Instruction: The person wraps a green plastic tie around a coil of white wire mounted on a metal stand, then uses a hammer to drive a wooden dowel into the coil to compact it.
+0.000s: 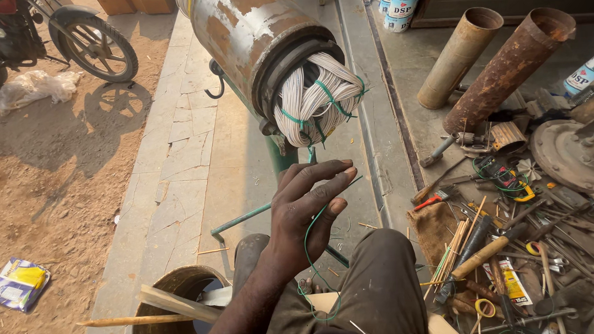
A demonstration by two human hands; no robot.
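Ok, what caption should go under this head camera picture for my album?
A left hand pinches a thin green wire below a rusty motor cylinder stuffed with white windings, tools scattered alongside.

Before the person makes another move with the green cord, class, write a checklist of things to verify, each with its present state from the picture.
1. Thin green cord is in the left hand: ok, it runs between the fingers.
2. Cord hangs free of snags: cannot tell, it loops down over the lap.
3. White winding wires in the rusty metal cylinder are bundled: ok, green ties wrap them.
4. Right hand ready: cannot tell, it is out of view.
5. Wooden-handled hammer lies near: ok, among the tools to the right.
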